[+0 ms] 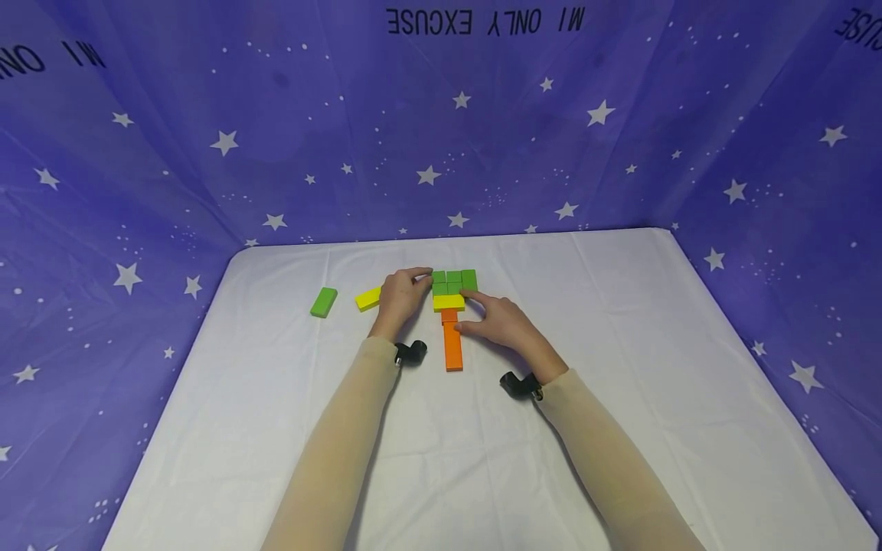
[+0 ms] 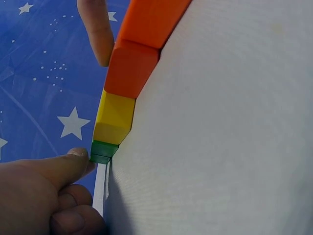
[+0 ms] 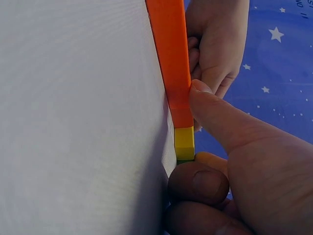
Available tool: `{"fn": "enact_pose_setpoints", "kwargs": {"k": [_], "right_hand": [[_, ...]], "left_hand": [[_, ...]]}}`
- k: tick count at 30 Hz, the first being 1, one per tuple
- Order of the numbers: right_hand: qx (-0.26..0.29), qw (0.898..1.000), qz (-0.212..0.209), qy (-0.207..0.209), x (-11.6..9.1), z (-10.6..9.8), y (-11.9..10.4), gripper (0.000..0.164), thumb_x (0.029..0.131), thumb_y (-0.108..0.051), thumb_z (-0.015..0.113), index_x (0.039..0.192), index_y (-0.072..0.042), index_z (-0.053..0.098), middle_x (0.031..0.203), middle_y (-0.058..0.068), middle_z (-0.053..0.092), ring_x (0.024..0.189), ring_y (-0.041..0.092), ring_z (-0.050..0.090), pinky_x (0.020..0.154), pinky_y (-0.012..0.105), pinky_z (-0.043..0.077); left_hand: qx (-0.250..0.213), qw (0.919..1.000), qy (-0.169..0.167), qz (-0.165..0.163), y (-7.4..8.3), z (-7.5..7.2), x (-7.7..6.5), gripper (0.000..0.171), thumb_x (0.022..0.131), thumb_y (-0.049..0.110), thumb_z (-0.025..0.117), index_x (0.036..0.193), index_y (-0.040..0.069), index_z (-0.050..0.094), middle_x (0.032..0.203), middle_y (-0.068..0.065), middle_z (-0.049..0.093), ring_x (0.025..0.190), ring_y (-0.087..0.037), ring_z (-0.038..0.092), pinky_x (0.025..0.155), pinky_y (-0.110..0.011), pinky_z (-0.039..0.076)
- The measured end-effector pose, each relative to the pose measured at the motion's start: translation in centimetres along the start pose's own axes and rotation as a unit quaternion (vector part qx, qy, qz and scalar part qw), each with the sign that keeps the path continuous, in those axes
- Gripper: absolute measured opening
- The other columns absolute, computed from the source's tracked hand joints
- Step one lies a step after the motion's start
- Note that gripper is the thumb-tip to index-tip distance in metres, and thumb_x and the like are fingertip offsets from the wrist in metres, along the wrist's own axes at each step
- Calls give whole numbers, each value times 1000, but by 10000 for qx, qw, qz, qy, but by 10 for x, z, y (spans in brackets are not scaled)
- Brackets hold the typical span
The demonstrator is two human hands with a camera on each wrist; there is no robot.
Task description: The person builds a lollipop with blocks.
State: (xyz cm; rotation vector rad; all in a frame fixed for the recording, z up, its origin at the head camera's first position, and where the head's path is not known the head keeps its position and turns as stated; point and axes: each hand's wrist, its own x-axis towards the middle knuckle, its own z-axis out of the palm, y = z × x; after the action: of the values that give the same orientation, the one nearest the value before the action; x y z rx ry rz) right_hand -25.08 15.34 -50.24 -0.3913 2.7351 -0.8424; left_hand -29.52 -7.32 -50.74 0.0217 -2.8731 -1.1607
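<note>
Several green blocks (image 1: 454, 282) lie side by side on the white table, with a yellow block (image 1: 449, 303) against their near edge. Below it a short orange block (image 1: 449, 315) and a long orange block (image 1: 452, 352) continue the row toward me. At the left edge of the green group, fingertips of my left hand (image 1: 401, 295) touch the blocks. My right hand (image 1: 501, 321) reaches in from the right, its index fingertip at the near right green block and its thumb at the orange blocks. In the right wrist view, that thumb (image 3: 215, 110) rests along the orange side.
Left of the hands lie a loose yellow block (image 1: 368, 299), partly behind the left hand, and a loose green block (image 1: 324, 302). Black wrist cameras sit at both sleeves. A purple star-patterned curtain (image 1: 386, 130) stands behind and beside the white table (image 1: 620, 306).
</note>
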Motion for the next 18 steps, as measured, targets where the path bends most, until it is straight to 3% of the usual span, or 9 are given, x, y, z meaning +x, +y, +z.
{"fn": "enact_pose_setpoints", "kwargs": {"k": [18], "right_hand": [[-64,10000,50,-19,-1,0,-1,82,91,-58,77,161,-29,47,155,15,59,141,45,56,117,63,43]], "left_hand": [[-16,10000,1,52,0,-1,-2,30,104,32,69,132,26,77,80,-6,67,73,-20,51,65,-31,37]]}}
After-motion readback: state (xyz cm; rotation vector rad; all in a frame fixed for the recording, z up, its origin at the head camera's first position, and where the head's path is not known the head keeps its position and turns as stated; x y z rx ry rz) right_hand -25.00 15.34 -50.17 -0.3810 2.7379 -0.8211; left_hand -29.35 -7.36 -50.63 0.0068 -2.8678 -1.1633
